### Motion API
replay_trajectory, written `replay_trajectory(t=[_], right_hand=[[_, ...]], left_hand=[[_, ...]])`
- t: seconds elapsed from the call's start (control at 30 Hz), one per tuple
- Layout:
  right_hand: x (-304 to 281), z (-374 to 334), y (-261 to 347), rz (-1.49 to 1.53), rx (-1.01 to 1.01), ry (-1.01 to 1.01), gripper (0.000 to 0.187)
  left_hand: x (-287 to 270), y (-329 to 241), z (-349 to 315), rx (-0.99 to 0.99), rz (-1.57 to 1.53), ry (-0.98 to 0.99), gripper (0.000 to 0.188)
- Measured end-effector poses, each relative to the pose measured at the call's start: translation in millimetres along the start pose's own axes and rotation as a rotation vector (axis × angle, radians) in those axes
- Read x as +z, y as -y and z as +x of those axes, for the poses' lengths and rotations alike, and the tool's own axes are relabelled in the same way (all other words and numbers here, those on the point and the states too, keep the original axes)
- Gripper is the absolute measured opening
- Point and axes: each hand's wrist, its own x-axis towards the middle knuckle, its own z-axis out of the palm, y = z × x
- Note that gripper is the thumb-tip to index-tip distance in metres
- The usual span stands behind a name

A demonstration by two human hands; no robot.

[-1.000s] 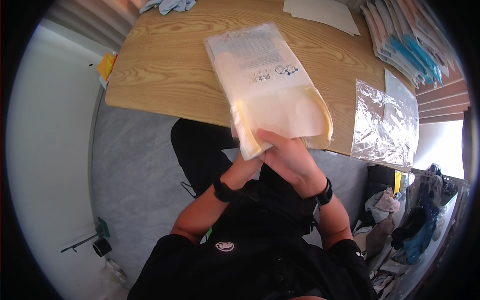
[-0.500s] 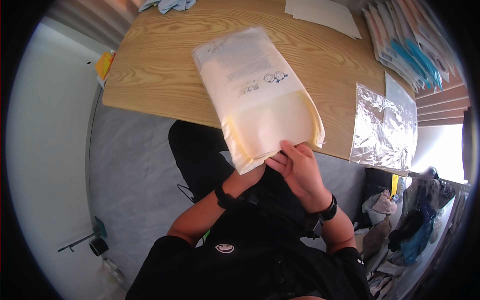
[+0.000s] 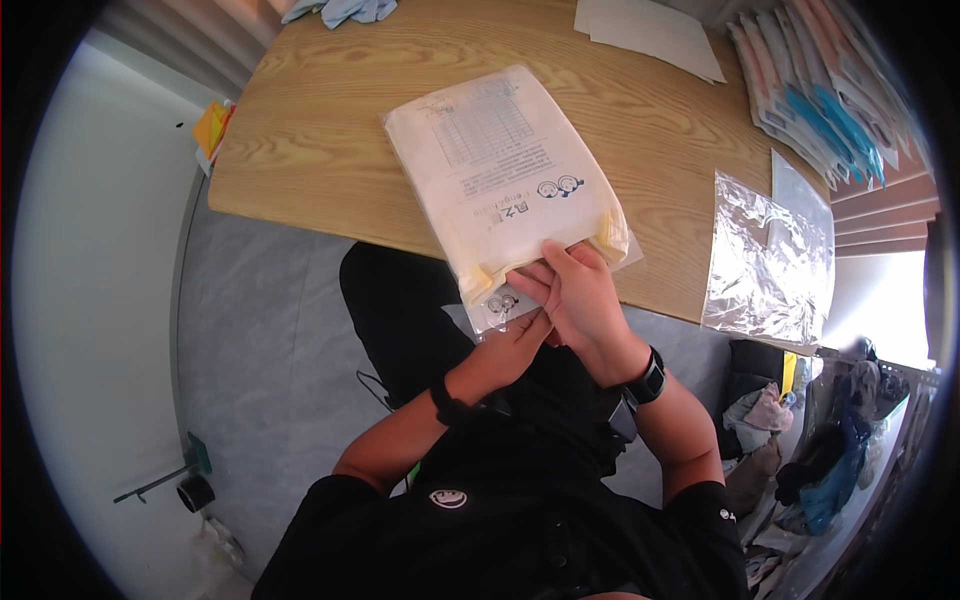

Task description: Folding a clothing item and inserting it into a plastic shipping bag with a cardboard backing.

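Observation:
A clear printed plastic bag lies aslant over the table's front edge, its near end sticking out towards me. Inside it is a flat folded cream garment with pale yellow edges. My right hand is at the bag's near end, thumb on top of the garment's near edge and the other fingers curled below the thumb. Below it, my left hand pinches the near edge of the bag; part of its fingers is hidden under the plastic and behind the right hand.
An empty clear bag lies at the table's right edge. White sheets lie at the back, and a row of bagged garments stands at the far right. Light blue cloth is at the back left of the wooden table.
The garment's near edge has moved farther into the bag, baring the bag's clear near end. My right hand has moved forward with it, and more of my left hand shows.

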Motion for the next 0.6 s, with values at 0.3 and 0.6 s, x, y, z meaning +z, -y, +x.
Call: replay_trajectory(t=[0.3,0.6], right_hand=[[-7.6,-88.5,8.9,-0.177,-0.284,0.037,0.051],[-39.6,5.2,16.1,-1.866,-0.931,-0.218,0.048]], left_hand=[[-78.7,-65.8,-38.1,0.529,0.217,-0.063,0.012],[-108.1,-46.2,18.3,0.726,0.939,-0.324,0.034]])
